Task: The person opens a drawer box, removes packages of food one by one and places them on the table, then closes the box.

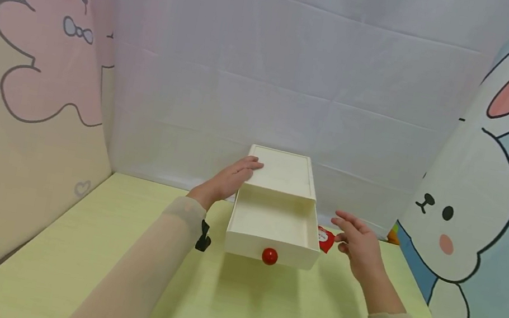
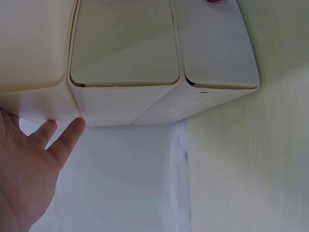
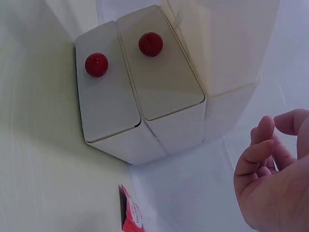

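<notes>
A white cabinet point(image 1: 280, 170) of stacked drawers stands at the back of the table. Its top drawer point(image 1: 271, 250) is pulled out, with a red round knob point(image 1: 270, 256) on the front and nothing inside. My left hand point(image 1: 231, 177) rests along the cabinet's upper left edge with its fingers straight. Off to the right of the drawer my right hand point(image 1: 361, 251) hangs in the air, fingers loosely bent and holding nothing. In the right wrist view, the lower drawers point(image 3: 161, 72) are pushed in, each with a red knob point(image 3: 150, 44).
A small red packet point(image 1: 325, 239) with a white label lies on the table beside the cabinet's right side. White cloth point(image 1: 250, 67) hangs behind, and panels with cartoon animals point(image 1: 468, 219) stand at both sides of the yellowish table point(image 1: 120, 226).
</notes>
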Demonstrator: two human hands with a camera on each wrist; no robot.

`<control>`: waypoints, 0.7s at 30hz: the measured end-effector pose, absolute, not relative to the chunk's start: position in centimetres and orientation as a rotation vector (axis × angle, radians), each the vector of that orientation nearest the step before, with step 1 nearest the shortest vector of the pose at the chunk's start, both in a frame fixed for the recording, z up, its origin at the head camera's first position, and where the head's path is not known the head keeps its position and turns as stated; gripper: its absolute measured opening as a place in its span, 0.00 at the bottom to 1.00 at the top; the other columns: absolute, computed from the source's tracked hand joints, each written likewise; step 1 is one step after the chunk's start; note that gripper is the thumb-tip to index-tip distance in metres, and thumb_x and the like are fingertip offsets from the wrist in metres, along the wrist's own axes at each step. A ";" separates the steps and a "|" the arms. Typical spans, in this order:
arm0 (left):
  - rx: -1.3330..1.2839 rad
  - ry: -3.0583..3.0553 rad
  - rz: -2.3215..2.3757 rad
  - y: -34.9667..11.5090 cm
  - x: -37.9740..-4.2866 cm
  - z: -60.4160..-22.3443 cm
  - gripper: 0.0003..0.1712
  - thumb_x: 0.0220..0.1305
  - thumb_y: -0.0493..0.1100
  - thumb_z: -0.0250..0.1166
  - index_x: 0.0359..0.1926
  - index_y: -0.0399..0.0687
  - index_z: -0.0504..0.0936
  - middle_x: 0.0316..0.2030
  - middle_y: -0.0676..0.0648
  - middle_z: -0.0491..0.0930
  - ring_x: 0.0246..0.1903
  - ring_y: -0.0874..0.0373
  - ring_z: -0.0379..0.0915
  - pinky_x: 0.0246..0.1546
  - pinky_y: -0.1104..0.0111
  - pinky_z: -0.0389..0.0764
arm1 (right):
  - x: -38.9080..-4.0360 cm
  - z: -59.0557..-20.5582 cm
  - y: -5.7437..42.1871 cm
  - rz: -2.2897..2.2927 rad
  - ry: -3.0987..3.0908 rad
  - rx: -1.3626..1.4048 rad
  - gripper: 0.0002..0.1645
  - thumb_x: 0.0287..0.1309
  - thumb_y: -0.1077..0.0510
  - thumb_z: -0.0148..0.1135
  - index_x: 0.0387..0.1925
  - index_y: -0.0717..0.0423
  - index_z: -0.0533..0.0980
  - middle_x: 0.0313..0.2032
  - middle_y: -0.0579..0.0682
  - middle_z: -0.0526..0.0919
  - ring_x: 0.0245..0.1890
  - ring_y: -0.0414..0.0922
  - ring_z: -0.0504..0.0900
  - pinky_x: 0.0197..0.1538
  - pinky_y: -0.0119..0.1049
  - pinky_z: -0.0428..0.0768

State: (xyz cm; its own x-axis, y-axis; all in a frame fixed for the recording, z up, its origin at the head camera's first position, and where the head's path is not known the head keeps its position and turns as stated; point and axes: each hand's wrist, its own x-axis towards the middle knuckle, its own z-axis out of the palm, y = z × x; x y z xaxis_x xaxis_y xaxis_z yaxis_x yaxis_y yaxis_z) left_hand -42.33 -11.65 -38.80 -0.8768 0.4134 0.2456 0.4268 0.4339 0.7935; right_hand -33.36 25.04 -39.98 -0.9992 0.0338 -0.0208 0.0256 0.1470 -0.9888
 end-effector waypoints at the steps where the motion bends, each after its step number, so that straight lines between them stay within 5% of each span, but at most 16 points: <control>1: -0.775 -2.648 -1.471 -11.6 -42.4 -38.8 0.33 0.89 0.53 0.36 0.85 0.51 0.65 0.90 0.51 0.48 0.90 0.48 0.39 0.89 0.45 0.46 | -33.2 -39.8 25.0 2.049 -2.372 -0.040 0.28 0.83 0.44 0.59 0.75 0.49 0.75 0.47 0.28 0.86 0.35 0.37 0.79 0.39 0.26 0.78; 8: -0.761 -2.652 -1.465 -11.5 -42.5 -38.8 0.33 0.89 0.52 0.35 0.85 0.52 0.65 0.90 0.51 0.48 0.90 0.48 0.38 0.89 0.45 0.46 | -31.0 -37.7 24.4 2.032 -2.348 0.129 0.16 0.82 0.46 0.61 0.65 0.40 0.81 0.50 0.32 0.87 0.33 0.39 0.78 0.38 0.27 0.78; 21: -0.775 -2.649 -1.477 -11.6 -42.6 -39.0 0.33 0.89 0.53 0.36 0.85 0.51 0.66 0.90 0.51 0.48 0.90 0.48 0.38 0.89 0.44 0.46 | -26.3 -34.2 21.5 1.847 -2.356 0.395 0.18 0.80 0.53 0.64 0.65 0.47 0.81 0.53 0.43 0.88 0.30 0.43 0.78 0.34 0.28 0.81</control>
